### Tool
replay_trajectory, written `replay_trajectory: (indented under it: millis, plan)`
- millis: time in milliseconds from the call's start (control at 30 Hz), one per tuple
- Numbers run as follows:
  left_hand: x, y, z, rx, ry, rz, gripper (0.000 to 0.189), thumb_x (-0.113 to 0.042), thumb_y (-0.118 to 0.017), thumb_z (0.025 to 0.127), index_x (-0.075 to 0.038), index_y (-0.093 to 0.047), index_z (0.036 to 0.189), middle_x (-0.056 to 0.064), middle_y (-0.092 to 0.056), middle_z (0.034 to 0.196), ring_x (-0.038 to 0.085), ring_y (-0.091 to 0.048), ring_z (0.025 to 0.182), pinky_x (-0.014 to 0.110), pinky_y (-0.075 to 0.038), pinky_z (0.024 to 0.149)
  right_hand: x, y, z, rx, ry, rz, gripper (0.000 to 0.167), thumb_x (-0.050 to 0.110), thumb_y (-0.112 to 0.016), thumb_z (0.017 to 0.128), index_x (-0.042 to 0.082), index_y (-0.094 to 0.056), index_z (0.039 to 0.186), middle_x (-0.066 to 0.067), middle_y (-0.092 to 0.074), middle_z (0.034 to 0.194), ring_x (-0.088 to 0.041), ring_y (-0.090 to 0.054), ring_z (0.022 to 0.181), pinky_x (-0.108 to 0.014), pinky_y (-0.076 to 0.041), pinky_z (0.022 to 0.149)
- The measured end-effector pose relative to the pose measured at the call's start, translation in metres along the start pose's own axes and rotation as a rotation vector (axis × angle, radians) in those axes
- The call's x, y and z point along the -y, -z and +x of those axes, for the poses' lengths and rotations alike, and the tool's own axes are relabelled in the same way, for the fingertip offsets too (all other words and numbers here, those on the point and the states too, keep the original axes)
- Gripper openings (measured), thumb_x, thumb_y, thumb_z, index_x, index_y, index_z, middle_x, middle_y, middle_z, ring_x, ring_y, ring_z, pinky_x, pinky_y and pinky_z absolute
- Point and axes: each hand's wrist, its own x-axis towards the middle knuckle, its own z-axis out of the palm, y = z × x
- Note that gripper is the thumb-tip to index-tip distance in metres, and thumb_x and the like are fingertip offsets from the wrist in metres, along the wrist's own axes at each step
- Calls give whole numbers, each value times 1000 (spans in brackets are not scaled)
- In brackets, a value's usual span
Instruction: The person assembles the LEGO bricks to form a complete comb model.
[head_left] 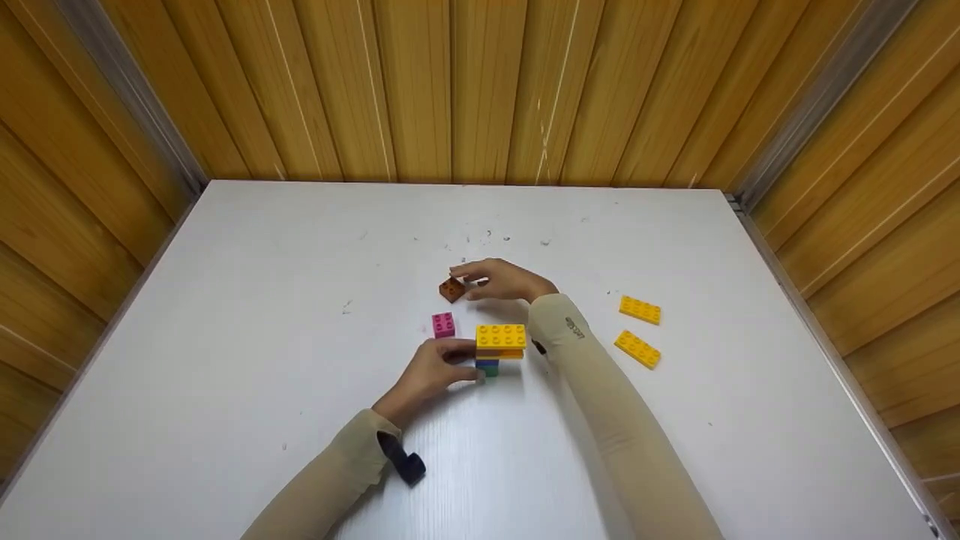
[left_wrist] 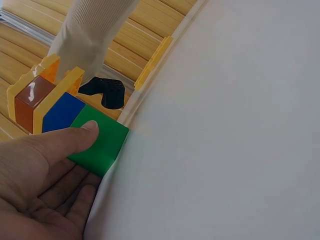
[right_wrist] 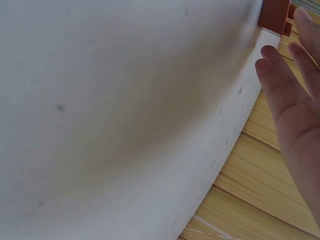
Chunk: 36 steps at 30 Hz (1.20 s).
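Note:
My left hand [head_left: 426,371] holds a stack of toy building bricks standing on the table, with the thumb on its lowest, green brick [left_wrist: 105,142]. Above the green one come a blue brick [left_wrist: 64,111], a yellow plate, a brown brick [left_wrist: 34,92] and another yellow plate [head_left: 500,336] on top. Farther back, my right hand [head_left: 504,280] reaches to a loose brown brick [head_left: 451,290], its fingertips right beside it and the fingers spread loosely. In the right wrist view that brown brick [right_wrist: 273,16] shows at the top corner, just beyond the fingers.
A pink brick [head_left: 443,325] stands just behind the left hand, left of the stack. Two yellow plates [head_left: 640,310] lie apart on the right side of the white table [head_left: 300,247]. Wood-patterned walls [head_left: 480,90] close off its back and sides.

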Motion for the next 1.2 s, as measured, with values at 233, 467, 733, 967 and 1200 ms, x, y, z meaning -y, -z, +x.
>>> replay_trajectory:
  millis: [233,467,733,967,1200]
  plan:
    - [-1,0,-1,0,5,11,46,-9,-80,76,-8,-67,121,7,-68,120,21,-64,112,36,-49,100,2,-3,1,12,-40,-21,53,12,-64,92,16,-48,142,-1,-43,150,-23,-46,134,-39,-32,115]
    - [-3,0,-2,-10,22,0,45,-10,-80,76,-10,-68,119,6,-69,119,20,-64,111,37,-49,101,5,-6,4,-7,-59,-25,51,14,-69,89,17,-54,138,-2,-51,144,-22,-51,126,-38,-37,112]
    - [-1,0,-1,-7,14,24,46,-11,-80,75,-9,-68,120,6,-69,119,20,-63,112,37,-49,101,5,-9,7,-21,-59,-22,43,15,-71,86,10,-60,128,-7,-60,127,-23,-57,116,-36,-46,104]
    - [-1,0,-1,-6,23,11,47,-12,-80,76,-8,-66,122,7,-68,120,20,-63,112,37,-49,101,5,-9,5,-42,-92,-38,39,16,-71,86,6,-63,123,-9,-63,121,-23,-58,112,-35,-46,103]
    - [-2,1,-1,-9,31,32,48,-11,-80,76,-8,-66,122,7,-68,121,20,-63,113,36,-49,100,2,-6,3,-41,-166,-53,39,18,-72,86,8,-64,123,-7,-62,118,-20,-57,108,-34,-46,103]
